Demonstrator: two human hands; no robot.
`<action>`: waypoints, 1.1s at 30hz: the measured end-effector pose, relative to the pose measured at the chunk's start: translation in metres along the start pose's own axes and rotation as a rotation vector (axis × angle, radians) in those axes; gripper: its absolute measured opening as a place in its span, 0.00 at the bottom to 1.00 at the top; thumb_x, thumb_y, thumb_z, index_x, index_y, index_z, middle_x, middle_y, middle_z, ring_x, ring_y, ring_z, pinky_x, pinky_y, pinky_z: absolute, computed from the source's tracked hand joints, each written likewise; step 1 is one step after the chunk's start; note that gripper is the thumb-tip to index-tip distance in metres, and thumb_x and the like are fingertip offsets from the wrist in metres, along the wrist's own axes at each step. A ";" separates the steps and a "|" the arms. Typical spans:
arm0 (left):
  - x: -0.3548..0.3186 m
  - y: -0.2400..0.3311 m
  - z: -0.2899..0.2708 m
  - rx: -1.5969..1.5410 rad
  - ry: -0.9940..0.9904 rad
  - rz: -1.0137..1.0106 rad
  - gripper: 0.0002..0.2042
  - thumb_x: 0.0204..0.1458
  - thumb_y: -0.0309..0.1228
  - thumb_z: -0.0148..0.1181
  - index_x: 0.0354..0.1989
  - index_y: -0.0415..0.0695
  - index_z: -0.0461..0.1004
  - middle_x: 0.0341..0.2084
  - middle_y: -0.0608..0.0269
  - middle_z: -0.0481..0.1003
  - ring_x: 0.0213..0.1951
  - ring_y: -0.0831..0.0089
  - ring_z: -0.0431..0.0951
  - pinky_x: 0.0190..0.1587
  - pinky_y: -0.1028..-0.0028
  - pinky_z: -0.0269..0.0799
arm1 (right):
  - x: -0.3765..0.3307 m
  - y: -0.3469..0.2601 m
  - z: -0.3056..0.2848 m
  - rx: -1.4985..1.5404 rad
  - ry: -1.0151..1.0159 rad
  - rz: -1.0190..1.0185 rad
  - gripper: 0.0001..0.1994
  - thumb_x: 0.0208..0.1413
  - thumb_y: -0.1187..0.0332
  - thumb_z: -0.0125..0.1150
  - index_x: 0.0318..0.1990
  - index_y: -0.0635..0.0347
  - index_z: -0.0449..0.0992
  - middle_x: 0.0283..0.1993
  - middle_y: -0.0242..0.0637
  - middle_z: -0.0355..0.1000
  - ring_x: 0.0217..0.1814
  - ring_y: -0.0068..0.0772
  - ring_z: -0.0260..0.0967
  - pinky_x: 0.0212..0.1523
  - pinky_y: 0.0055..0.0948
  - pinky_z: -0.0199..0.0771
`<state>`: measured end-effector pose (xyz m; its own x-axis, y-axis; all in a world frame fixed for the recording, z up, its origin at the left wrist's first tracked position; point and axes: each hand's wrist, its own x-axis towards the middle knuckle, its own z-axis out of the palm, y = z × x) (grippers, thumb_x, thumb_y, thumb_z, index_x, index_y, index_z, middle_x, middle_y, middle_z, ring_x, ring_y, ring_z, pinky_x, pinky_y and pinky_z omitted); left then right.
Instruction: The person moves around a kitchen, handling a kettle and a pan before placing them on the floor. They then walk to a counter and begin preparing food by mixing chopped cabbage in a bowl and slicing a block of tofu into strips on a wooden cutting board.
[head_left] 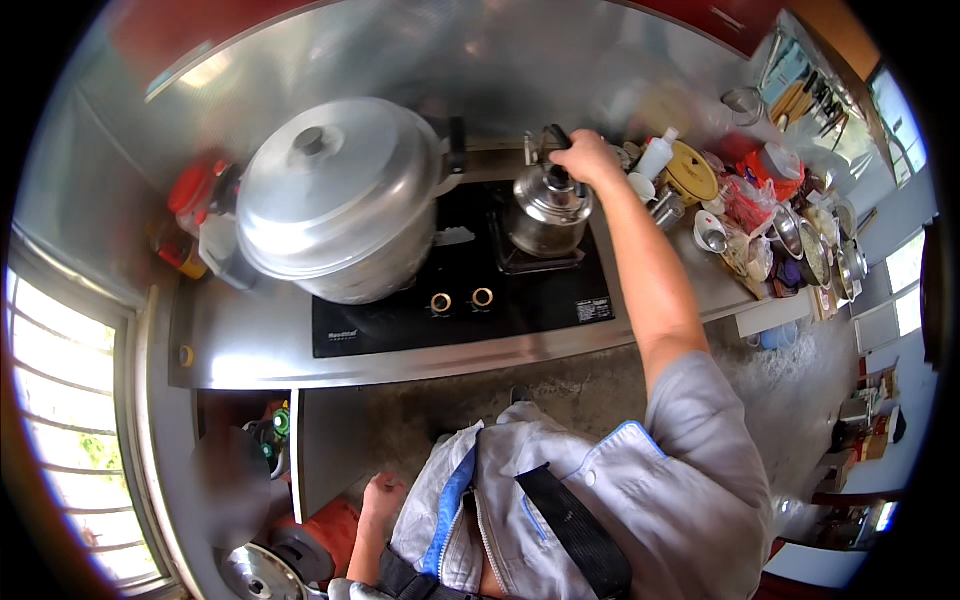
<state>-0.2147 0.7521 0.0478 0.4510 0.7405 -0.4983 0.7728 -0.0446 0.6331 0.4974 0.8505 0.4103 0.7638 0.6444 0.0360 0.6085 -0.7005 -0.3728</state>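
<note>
A shiny steel kettle (548,212) stands on the right burner of the black gas cooktop (400,335). My right hand (588,160) reaches out over the counter and is closed around the kettle's dark top handle. On the left burner sits a large lidded aluminium pot (335,200), with a dark side handle turned toward the kettle. My left hand (383,495) hangs low beside my body, below the counter edge. Its fingers are curled in, and nothing shows in them.
Bowls, bags, a yellow container (690,172) and a white bottle (657,155) crowd the counter at the right. Red-lidded jars (190,190) stand behind the pot. Below, a cabinet door (335,440) hangs open near an orange-red container (335,530) and a metal lid (262,575).
</note>
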 end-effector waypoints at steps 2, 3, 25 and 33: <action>0.002 0.029 0.012 -0.021 -0.022 -0.011 0.24 0.53 0.39 0.66 0.54 0.35 0.77 0.33 0.49 0.82 0.36 0.62 0.84 0.42 0.65 0.79 | 0.019 0.035 0.033 0.938 -0.243 0.064 0.10 0.56 0.66 0.67 0.31 0.65 0.78 0.28 0.43 0.77 0.26 0.37 0.75 0.25 0.36 0.74; 0.011 0.056 0.015 -0.049 -0.032 -0.021 0.23 0.53 0.38 0.66 0.53 0.34 0.77 0.33 0.51 0.82 0.36 0.64 0.83 0.41 0.67 0.78 | 0.024 0.046 0.035 1.048 -0.225 0.101 0.09 0.56 0.68 0.67 0.30 0.65 0.76 0.25 0.38 0.73 0.22 0.31 0.70 0.21 0.33 0.69; 0.117 0.176 0.127 0.022 -0.385 0.243 0.16 0.58 0.36 0.67 0.48 0.37 0.80 0.36 0.58 0.84 0.39 0.73 0.82 0.45 0.73 0.77 | -0.313 0.287 -0.118 1.210 0.271 0.417 0.04 0.59 0.72 0.66 0.39 0.62 0.78 0.23 0.24 0.69 0.18 0.12 0.59 0.18 0.17 0.54; 0.068 0.443 0.283 -0.468 -0.739 0.309 0.35 0.66 0.57 0.51 0.67 0.36 0.66 0.62 0.51 0.72 0.63 0.61 0.71 0.67 0.64 0.63 | -0.417 0.318 -0.168 1.100 0.514 0.552 0.07 0.61 0.67 0.64 0.38 0.63 0.78 0.24 0.26 0.69 0.19 0.15 0.60 0.21 0.20 0.57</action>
<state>0.2841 0.5926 0.1266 0.9012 0.1185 -0.4169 0.3844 0.2255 0.8952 0.4082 0.3075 0.4325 0.9941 -0.0006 -0.1084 -0.1082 -0.0637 -0.9921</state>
